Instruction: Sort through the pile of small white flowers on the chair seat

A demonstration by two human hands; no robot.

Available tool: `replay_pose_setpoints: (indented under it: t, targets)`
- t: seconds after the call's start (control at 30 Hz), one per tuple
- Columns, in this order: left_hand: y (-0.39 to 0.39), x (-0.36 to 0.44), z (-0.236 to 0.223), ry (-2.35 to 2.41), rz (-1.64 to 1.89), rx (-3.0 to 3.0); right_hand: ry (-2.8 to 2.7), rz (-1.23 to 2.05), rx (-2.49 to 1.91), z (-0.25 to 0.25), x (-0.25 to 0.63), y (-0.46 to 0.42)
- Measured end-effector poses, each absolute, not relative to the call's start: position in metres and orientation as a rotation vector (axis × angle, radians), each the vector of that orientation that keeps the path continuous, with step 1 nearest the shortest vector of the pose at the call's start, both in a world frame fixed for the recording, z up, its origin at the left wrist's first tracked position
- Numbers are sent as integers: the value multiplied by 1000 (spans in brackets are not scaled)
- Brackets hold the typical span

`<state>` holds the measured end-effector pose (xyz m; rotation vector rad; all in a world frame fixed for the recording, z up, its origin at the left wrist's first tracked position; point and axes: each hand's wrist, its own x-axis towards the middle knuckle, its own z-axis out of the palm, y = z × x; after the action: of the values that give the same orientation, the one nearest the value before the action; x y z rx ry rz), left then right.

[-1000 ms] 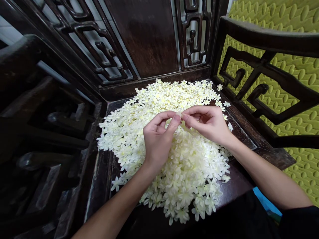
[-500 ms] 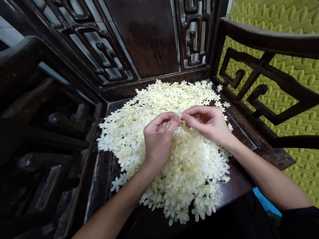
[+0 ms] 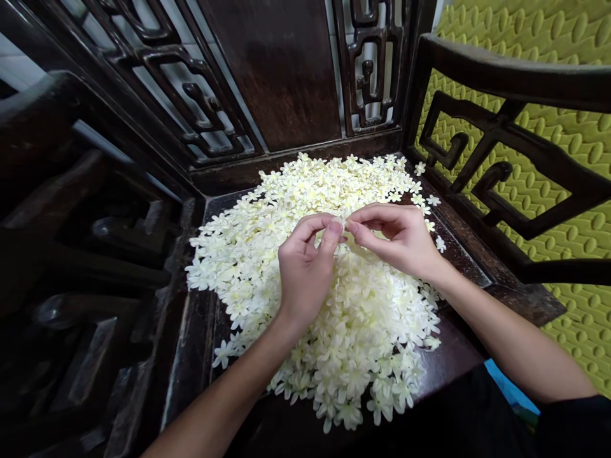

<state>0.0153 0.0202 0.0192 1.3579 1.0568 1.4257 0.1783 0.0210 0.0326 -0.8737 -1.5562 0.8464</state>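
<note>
A big heap of small cream-white fabric flowers (image 3: 267, 254) covers the seat of a dark carved wooden chair (image 3: 453, 356). Above the heap's middle, my left hand (image 3: 305, 270) and my right hand (image 3: 398, 238) meet fingertip to fingertip. Both hands are closed in a pinch on one small white flower (image 3: 340, 222) held between thumbs and forefingers. Most of that flower is hidden by my fingers.
The chair's carved backrest (image 3: 281, 70) rises behind the heap and its openwork armrest (image 3: 506, 146) runs along the right. A yellow-green textured wall (image 3: 563, 191) lies beyond. Another dark wooden chair (image 3: 71, 242) stands at the left. A few loose flowers (image 3: 432, 200) lie near the right rail.
Both hands stay pinched together over the heap. My fingertips have shifted slightly, working the small flower between them; the heap is unchanged.
</note>
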Motion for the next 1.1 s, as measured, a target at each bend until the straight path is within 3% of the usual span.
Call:
replay_pose_setpoints:
  t: [0.53,1.1]
  targets:
    - [29,16,14,1071,1595,1067,-1281,724,-1047,28,183,32]
    - [17,15,23,1127,1403,1504,-1502,750,-914,30,171,17]
